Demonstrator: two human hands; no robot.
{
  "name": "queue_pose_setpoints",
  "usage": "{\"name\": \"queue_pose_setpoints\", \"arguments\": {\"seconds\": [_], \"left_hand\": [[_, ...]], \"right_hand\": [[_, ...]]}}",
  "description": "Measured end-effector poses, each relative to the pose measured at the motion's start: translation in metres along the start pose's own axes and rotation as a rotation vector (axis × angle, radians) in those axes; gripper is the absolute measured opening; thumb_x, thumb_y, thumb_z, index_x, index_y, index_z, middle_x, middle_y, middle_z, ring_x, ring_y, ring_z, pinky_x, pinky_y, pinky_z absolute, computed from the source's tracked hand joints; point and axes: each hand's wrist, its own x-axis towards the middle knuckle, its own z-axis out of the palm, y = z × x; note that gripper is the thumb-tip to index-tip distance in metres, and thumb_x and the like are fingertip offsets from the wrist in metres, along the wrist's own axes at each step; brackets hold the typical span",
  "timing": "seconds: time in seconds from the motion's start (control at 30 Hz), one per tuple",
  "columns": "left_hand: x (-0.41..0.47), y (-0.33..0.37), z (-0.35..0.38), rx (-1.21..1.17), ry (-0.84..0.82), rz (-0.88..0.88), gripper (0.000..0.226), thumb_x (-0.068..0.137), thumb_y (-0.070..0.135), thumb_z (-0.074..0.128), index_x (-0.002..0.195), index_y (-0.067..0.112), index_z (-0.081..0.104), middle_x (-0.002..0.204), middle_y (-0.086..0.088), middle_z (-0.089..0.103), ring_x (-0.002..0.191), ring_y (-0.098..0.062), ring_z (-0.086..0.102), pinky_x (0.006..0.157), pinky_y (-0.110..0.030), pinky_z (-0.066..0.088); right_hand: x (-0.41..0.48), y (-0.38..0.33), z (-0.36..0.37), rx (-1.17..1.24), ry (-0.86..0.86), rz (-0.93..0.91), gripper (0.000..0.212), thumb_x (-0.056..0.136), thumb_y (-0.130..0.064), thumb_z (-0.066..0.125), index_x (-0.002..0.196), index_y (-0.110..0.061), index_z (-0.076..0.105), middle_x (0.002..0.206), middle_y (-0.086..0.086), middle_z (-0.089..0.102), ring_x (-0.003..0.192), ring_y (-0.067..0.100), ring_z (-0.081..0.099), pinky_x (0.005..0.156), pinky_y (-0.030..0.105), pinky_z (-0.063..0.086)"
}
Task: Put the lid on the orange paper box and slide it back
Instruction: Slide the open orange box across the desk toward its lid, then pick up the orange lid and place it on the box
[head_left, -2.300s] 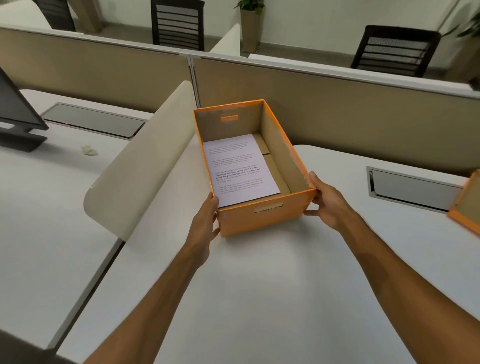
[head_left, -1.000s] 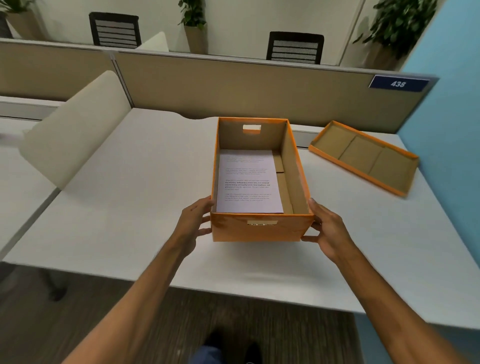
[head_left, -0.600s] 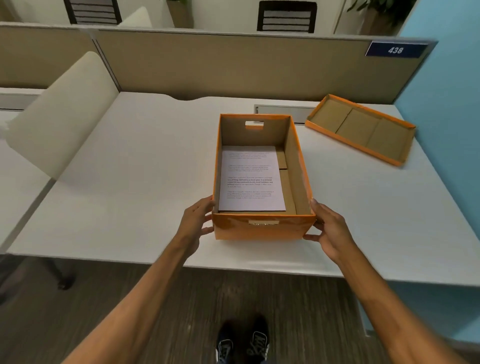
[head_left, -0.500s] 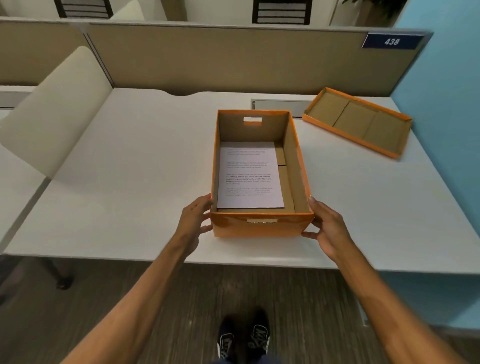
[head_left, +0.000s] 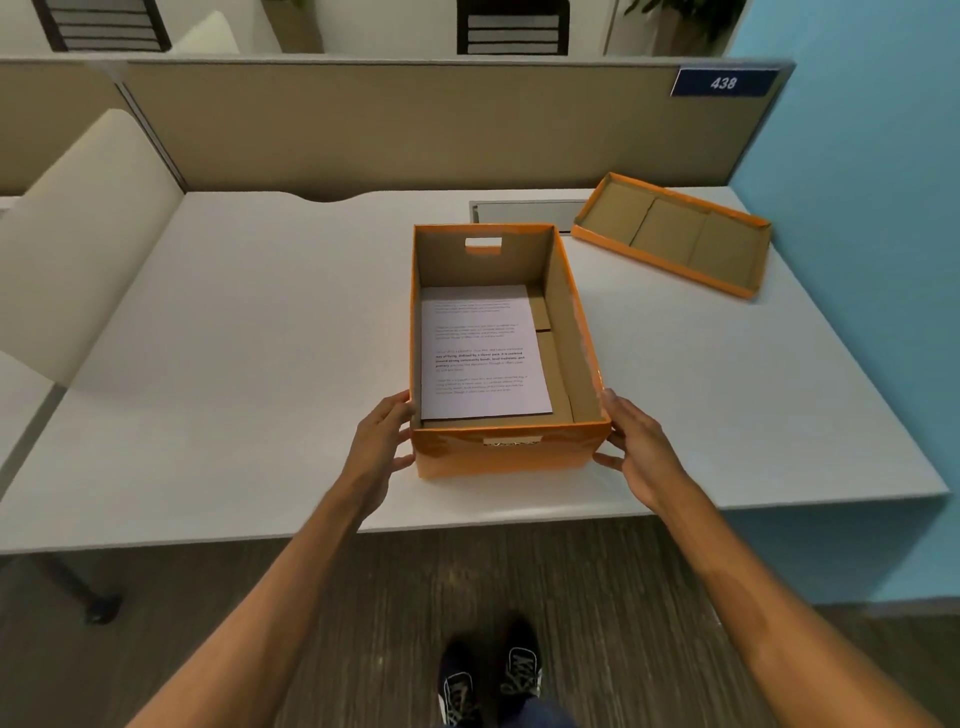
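The orange paper box (head_left: 506, 454) stands open near the front edge of the white desk (head_left: 234, 374), with a printed sheet (head_left: 480, 353) flat on its bottom. My left hand (head_left: 382, 441) presses on the box's near left corner and my right hand (head_left: 636, 449) on its near right corner, so both hold it. Its orange lid (head_left: 675, 234) lies upside down, brown inside up, at the desk's back right, well apart from the box and from both hands.
A beige partition (head_left: 395, 124) with a blue "438" sign (head_left: 723, 83) closes the desk's far side; a blue wall (head_left: 872, 208) is on the right. A cream curved divider (head_left: 78, 239) stands left. A grey cable hatch (head_left: 524, 212) lies behind the box. My shoes (head_left: 488, 675) show below.
The box was pulled from the left by the divider towards the desk's front edge, both hands on its near corners. The lid has come into view. In the last half second little moved.
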Motion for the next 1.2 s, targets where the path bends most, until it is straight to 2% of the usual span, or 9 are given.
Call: {"name": "queue_pose_setpoints", "arguments": {"seconds": [0.13,0.2,0.27,0.37,0.5,0.63,0.8,1.03,1.2], "left_hand": [[0.005,0.001,-0.003,0.111,0.058,0.071,0.052,0.097,0.045,0.048,0.143,0.023,0.041,0.153,-0.005,0.041,0.134,-0.030,0.045,0.107,-0.054,0.040],[0.007,0.004,-0.003,0.224,0.108,0.157,0.057,0.094,0.046,0.052,0.144,0.022,0.039,0.155,-0.006,0.039,0.137,-0.030,0.043,0.108,-0.051,0.039],[0.006,0.013,-0.001,0.350,0.166,0.260,0.065,0.090,0.051,0.054,0.146,0.023,0.037,0.155,-0.006,0.039,0.138,-0.030,0.042,0.108,-0.051,0.037],[0.003,0.030,0.008,0.458,0.206,0.397,0.073,0.082,0.056,0.054,0.144,0.021,0.040,0.154,-0.008,0.040,0.137,-0.030,0.041,0.108,-0.048,0.036],[-0.003,0.049,0.033,0.490,0.158,0.515,0.068,0.082,0.053,0.053,0.141,0.019,0.044,0.151,-0.009,0.043,0.134,-0.029,0.043,0.107,-0.043,0.036],[-0.008,0.061,0.068,0.504,0.083,0.583,0.060,0.086,0.048,0.055,0.138,0.019,0.046,0.149,-0.008,0.045,0.133,-0.027,0.044,0.109,-0.052,0.040],[-0.002,0.073,0.120,0.467,-0.033,0.621,0.048,0.094,0.030,0.060,0.139,0.015,0.048,0.146,-0.009,0.050,0.127,-0.024,0.052,0.098,-0.037,0.047],[0.010,0.101,0.207,0.421,-0.037,0.647,0.042,0.095,0.029,0.058,0.134,0.012,0.054,0.137,-0.007,0.059,0.115,-0.015,0.058,0.080,-0.018,0.046],[0.023,0.115,0.268,0.385,-0.036,0.630,0.041,0.096,0.028,0.057,0.134,0.013,0.053,0.133,-0.009,0.060,0.113,-0.022,0.062,0.091,-0.047,0.056]], "right_hand": [[-0.003,-0.006,-0.002,-0.061,-0.004,-0.046,0.053,0.080,-0.072,0.055,0.120,-0.038,0.064,0.119,-0.005,0.070,0.114,0.020,0.063,0.087,0.045,0.053],[-0.003,-0.007,-0.004,-0.108,0.039,-0.083,0.057,0.083,-0.071,0.053,0.124,-0.032,0.063,0.118,-0.005,0.070,0.112,0.018,0.064,0.086,0.043,0.054],[-0.004,-0.009,-0.007,-0.149,0.101,-0.114,0.054,0.089,-0.062,0.054,0.127,-0.025,0.062,0.120,-0.003,0.068,0.111,0.018,0.065,0.084,0.040,0.055],[-0.006,-0.013,-0.013,-0.176,0.161,-0.156,0.035,0.095,-0.047,0.058,0.120,-0.023,0.065,0.116,-0.002,0.069,0.108,0.017,0.066,0.082,0.035,0.057],[-0.008,-0.023,-0.026,-0.210,0.185,-0.210,0.029,0.097,-0.035,0.060,0.120,-0.020,0.067,0.113,-0.003,0.069,0.106,0.016,0.066,0.088,0.037,0.057],[-0.007,-0.034,-0.045,-0.209,0.198,-0.247,0.026,0.097,-0.029,0.061,0.119,-0.017,0.068,0.112,0.000,0.071,0.105,0.016,0.067,0.087,0.035,0.057],[-0.002,-0.049,-0.080,-0.195,0.203,-0.263,0.022,0.096,-0.024,0.062,0.114,-0.016,0.071,0.110,0.002,0.073,0.104,0.017,0.068,0.089,0.038,0.058],[0.015,-0.079,-0.149,-0.156,0.150,-0.284,0.019,0.096,-0.018,0.062,0.111,-0.013,0.072,0.108,0.007,0.074,0.103,0.021,0.069,0.090,0.043,0.058],[0.034,-0.097,-0.199,-0.123,0.131,-0.282,0.018,0.095,-0.015,0.062,0.109,-0.011,0.073,0.106,0.011,0.074,0.104,0.026,0.069,0.090,0.047,0.055]]}}
